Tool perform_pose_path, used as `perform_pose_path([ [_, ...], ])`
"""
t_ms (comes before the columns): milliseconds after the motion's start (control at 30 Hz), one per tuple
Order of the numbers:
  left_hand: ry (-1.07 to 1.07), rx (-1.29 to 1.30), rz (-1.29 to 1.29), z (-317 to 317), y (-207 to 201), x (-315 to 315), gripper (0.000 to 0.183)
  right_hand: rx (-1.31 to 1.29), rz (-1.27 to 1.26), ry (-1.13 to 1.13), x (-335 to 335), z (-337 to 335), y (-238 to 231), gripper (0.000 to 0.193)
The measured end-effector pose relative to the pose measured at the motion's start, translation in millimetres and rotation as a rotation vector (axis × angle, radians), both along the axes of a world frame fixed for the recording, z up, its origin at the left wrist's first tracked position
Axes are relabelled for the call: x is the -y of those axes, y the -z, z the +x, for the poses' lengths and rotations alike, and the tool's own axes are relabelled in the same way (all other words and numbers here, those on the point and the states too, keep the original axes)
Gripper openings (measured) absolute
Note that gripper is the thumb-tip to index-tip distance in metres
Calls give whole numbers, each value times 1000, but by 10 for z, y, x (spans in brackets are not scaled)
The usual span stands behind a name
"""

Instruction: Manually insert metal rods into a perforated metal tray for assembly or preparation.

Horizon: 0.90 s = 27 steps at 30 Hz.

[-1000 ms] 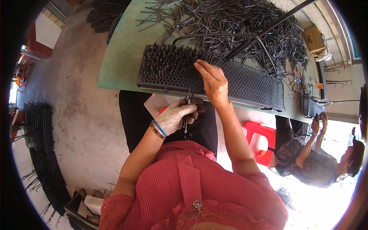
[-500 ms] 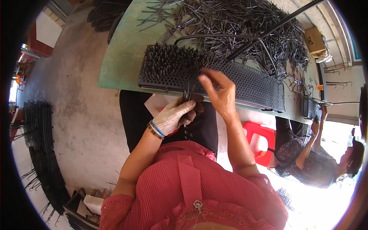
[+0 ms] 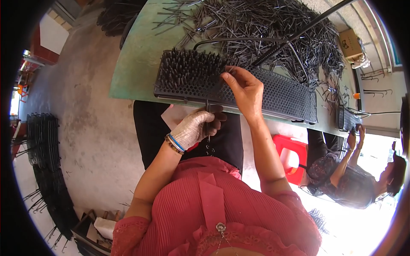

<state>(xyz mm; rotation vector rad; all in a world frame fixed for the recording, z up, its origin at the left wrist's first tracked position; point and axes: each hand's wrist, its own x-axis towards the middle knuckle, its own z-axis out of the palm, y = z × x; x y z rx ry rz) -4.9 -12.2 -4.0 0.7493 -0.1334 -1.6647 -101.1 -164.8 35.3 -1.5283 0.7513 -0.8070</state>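
Observation:
A long black rack [image 3: 282, 91] pierced with rows of holes lies along the near edge of the green table. Thin black rods [image 3: 183, 68] stand upright in its left part; the holes on the right show bare. My left hand [image 3: 200, 124], in a worn whitish glove, is closed around a few thin black rods [image 3: 207, 104] just in front of the rack's edge. Above the rack, where the standing rods end, my bare right hand [image 3: 246, 85] pinches with thumb and forefinger at a dark rod, mostly hidden by the fingers.
A big heap of loose black rods [image 3: 265, 25] covers the back of the table [image 3: 136, 64]. A bent black metal frame [image 3: 320, 19] crosses above the rack. At right, a person [image 3: 341, 175] works at another rack [image 3: 348, 117], near a red stool [image 3: 290, 158]. Black hooked racks [image 3: 45, 158] line the left.
My right hand has shifted slightly up over the rack, its thumb and finger now closer together. Fewer rods show above my left hand. The other person's hands have moved slightly.

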Motion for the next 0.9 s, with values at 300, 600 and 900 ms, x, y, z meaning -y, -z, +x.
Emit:
perform_pose_path([
  [300,45,-2,45,-21,-93,-19,37,-79,-268,10,91,100,45,24],
  [600,38,77,20,-8,47,-7,33,-111,-323,-42,103,94,107,23],
  [900,44,168,-11,36,-18,-47,29,-124,-718,-23,86,123,88,39],
])
